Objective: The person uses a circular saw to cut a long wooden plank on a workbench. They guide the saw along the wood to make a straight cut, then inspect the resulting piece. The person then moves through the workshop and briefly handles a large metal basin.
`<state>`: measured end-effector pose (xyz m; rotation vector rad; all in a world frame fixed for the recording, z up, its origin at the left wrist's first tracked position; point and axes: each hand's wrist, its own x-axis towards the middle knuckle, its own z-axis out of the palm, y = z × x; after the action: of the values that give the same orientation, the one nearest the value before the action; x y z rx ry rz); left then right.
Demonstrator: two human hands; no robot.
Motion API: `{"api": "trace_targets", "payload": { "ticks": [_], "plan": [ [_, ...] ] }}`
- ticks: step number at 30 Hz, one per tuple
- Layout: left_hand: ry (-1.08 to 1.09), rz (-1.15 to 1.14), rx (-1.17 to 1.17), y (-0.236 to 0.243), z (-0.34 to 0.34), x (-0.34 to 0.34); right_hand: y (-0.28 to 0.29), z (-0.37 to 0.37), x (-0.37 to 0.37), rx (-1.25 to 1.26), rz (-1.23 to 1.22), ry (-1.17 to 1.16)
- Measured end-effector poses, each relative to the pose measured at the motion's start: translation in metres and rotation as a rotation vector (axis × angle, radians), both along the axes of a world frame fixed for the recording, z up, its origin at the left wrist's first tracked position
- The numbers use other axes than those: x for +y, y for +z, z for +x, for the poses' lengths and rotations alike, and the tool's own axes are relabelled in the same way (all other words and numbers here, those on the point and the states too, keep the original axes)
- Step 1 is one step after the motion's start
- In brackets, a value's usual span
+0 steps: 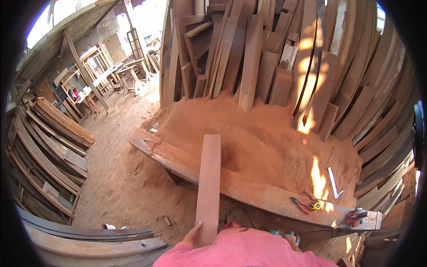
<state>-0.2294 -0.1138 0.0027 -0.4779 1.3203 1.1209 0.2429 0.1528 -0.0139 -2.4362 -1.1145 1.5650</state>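
My left hand grips the near end of a long reddish wooden plank by its left edge. The plank runs straight away from me and lies across a long, worn wooden beam that slants from upper left to lower right. Only a small part of my right hand shows above my pink sleeve, right beside a small teal object. Whether it holds that object is hidden.
Red-handled pliers, a yellow tape measure and a red tool lie on the beam's right end. A white metal square rests on the sawdust heap. Boards lean against the back wall, and stacked planks line the left.
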Motion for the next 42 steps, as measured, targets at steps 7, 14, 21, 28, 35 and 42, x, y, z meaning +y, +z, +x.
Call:
{"api": "trace_targets", "payload": {
  "ticks": [7,14,21,28,35,42],
  "plan": [
    [0.013,0.018,0.004,0.003,-0.002,0.004,-0.033,-0.007,0.003,0.004,0.010,-0.196],
    [0.067,0.051,-0.073,0.060,0.011,0.019,-0.081,0.005,0.006,0.049,0.018,-0.252],
    [0.029,0.065,-0.096,-0.006,-0.008,-0.001,-0.115,0.019,0.023,-0.192,0.090,0.532],
    [0.097,-0.084,-0.089,-0.034,-0.017,0.000,-0.133,0.010,0.010,-0.253,0.217,0.186],
    [0.052,-0.090,-0.126,0.005,-0.012,0.000,-0.071,-0.008,0.034,0.013,0.031,-0.130],
    [-0.004,-0.003,0.002,-0.012,-0.039,0.017,-0.053,-0.024,0.052,0.044,0.047,0.069]
  ]
}}
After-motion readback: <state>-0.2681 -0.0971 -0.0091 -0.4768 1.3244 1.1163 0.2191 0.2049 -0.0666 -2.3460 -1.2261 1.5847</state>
